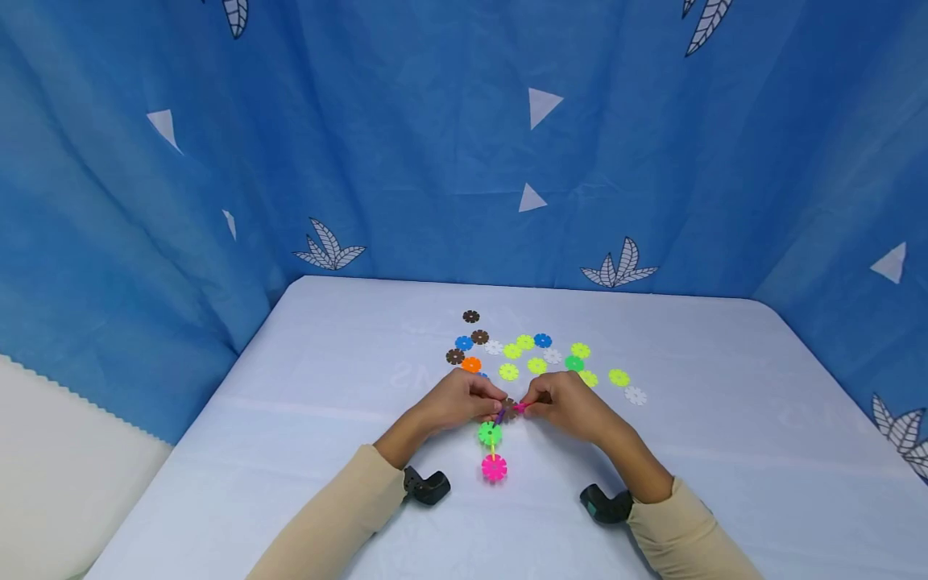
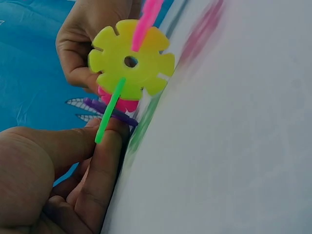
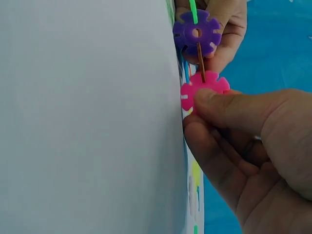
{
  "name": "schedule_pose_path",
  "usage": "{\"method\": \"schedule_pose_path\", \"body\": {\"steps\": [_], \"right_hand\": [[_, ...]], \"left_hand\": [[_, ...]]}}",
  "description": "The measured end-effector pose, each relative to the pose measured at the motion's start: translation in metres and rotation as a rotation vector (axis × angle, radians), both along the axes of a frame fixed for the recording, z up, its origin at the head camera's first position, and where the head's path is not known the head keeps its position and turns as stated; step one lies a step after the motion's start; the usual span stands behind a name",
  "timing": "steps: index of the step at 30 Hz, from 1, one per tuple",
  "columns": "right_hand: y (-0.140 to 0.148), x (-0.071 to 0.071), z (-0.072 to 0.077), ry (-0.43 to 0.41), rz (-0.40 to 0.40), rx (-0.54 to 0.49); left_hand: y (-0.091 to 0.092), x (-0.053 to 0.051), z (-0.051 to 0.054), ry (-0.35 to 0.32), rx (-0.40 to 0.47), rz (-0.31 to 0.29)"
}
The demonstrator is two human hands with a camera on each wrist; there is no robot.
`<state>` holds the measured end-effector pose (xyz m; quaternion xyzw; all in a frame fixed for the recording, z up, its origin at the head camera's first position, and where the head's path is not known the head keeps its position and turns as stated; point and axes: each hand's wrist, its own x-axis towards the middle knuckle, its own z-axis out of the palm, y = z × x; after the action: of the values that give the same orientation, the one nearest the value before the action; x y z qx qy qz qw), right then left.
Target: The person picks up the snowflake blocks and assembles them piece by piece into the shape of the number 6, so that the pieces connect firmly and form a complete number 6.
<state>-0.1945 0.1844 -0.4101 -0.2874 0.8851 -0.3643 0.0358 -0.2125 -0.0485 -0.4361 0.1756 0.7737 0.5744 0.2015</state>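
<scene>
Notched plastic interlocking discs are joined in a chain: a pink disc, a yellow disc, a green disc, a purple disc, a brown disc and a second pink disc. My left hand pinches the chain around the purple disc; its fingertips partly hide the exact grip. With thumb and finger, my right hand pinches the second pink disc, which meets the brown disc's edge. The chain's first pink end hangs toward me.
Behind the hands, loose discs lie scattered on the white table, among them an orange disc, a blue disc, a yellow-green disc and a white disc. A blue curtain hangs past the far table edge.
</scene>
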Motion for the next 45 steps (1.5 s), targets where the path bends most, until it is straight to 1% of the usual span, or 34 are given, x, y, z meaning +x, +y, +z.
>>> {"method": "schedule_pose_path", "body": {"steps": [3, 8, 12, 16, 19, 22, 24, 25, 29, 32, 34, 36, 38, 40, 45], "right_hand": [[0.0, 0.0, -0.001, -0.007, 0.013, -0.006], [0.0, 0.001, -0.001, -0.011, 0.01, 0.001], [-0.002, 0.001, -0.002, -0.023, 0.008, 0.004], [-0.006, 0.0, -0.004, -0.046, 0.024, 0.01], [-0.007, 0.0, -0.004, -0.051, 0.039, 0.027], [-0.004, 0.0, -0.001, -0.026, 0.034, 0.058], [0.0, 0.0, 0.0, 0.003, 0.002, 0.084], [0.003, -0.001, 0.001, 0.023, -0.026, 0.099], [0.012, -0.003, 0.002, 0.089, -0.19, 0.205], [0.017, -0.004, 0.002, 0.088, -0.298, 0.317], [0.02, -0.004, 0.001, 0.071, -0.339, 0.376], [0.021, -0.005, 0.001, 0.049, -0.361, 0.401], [0.022, -0.006, 0.001, 0.028, -0.369, 0.399], [0.023, -0.006, 0.002, -0.007, -0.367, 0.373], [0.024, -0.008, 0.005, -0.126, -0.354, 0.261]], "left_hand": [[0.001, 0.0, -0.001, -0.006, 0.012, -0.008], [0.001, -0.001, -0.001, -0.011, 0.022, -0.032], [-0.001, -0.001, -0.001, 0.001, -0.025, -0.047], [-0.003, 0.0, 0.0, 0.062, -0.087, -0.074], [-0.003, 0.0, -0.001, 0.096, -0.09, -0.084], [-0.002, 0.0, -0.001, 0.085, -0.062, -0.082], [-0.001, 0.001, -0.002, 0.067, -0.046, -0.078], [-0.001, 0.001, -0.002, 0.061, -0.037, -0.077], [0.0, 0.001, -0.003, 0.036, -0.01, -0.073], [0.0, 0.0, -0.005, 0.025, 0.0, -0.073], [0.0, 0.0, -0.005, 0.028, -0.008, -0.072], [0.0, 0.0, -0.004, 0.036, -0.019, -0.073], [0.0, 0.0, -0.004, 0.047, -0.031, -0.074], [0.0, 0.0, -0.003, 0.052, -0.039, -0.077], [0.0, 0.001, -0.003, 0.048, -0.04, -0.074]]}}
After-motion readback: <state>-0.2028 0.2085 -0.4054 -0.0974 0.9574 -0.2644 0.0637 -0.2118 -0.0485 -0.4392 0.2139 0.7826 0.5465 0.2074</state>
